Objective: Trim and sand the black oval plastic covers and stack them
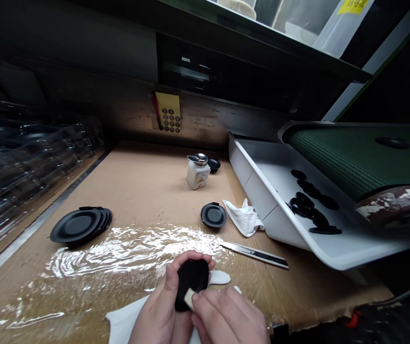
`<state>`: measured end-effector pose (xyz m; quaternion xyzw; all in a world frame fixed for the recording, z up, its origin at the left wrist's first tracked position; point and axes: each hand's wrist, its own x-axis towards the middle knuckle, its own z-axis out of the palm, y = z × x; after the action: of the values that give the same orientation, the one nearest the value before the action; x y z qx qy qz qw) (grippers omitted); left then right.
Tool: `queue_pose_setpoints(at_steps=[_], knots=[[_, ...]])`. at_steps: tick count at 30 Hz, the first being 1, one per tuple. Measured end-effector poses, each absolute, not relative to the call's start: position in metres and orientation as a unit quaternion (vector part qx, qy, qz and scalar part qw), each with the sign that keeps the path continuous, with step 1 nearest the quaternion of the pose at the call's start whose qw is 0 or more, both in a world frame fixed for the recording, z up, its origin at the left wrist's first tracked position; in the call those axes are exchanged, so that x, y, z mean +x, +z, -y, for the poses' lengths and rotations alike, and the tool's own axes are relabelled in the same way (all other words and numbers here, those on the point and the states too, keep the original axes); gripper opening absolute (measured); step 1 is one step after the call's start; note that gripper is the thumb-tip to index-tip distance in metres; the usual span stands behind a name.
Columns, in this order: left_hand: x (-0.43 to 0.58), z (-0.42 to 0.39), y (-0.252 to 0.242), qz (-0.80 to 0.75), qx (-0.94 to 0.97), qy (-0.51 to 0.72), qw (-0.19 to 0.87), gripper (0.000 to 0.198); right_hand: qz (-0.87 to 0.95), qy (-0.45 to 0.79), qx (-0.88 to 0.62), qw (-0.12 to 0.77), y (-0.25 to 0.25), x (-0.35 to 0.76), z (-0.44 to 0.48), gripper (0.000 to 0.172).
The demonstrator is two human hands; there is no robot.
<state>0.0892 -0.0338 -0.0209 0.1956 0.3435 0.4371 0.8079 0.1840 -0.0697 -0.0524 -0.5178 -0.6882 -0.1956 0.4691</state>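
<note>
While my left hand (162, 310) cradles the black cap (192, 279) at the bottom centre of the frame, thumb on its near face and fingers (199, 259) curled over its far edge, my right hand (226, 317) pinches a pale pad (189, 298) against the cap's lower rim.

Judgement: small, light strokes. Turn the cap in the left hand, don't chase around it. Keep the work over the white cloth (126, 322) below.

Cap: matte, dark, rounded oval, finely textured face.
Pad: small, soft-looking, off-white.

Tabletop (143, 181): brown cardboard, with a wrinkled, glossy plastic film (119, 253) just above my hands.
Left of frame: stack of black discs (79, 224), smooth, shallow-dished.
Centre: single disc (214, 215), a crumpled rag (244, 217) just beside it, a flat metal knife (255, 254) below.
Further up: white bottle (198, 174), shiny metal top.
Right: white tray (258, 191) holding more black parts, ribbed green belt (351, 157) above it.
</note>
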Motion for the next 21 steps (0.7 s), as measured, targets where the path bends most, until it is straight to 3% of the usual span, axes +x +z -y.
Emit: queue_pose_setpoints(at_steps=[13, 21], knots=[[0.087, 0.032, -0.025, -0.354, 0.190, 0.446, 0.800, 0.036, 0.675, -0.188, -0.527, 0.481, -0.051, 0.178, 0.070, 0.014], [0.087, 0.029, -0.023, -0.314, 0.148, 0.427, 0.835, 0.034, 0.782, -0.192, -0.484, 0.341, -0.021, 0.222, 0.067, 0.020]])
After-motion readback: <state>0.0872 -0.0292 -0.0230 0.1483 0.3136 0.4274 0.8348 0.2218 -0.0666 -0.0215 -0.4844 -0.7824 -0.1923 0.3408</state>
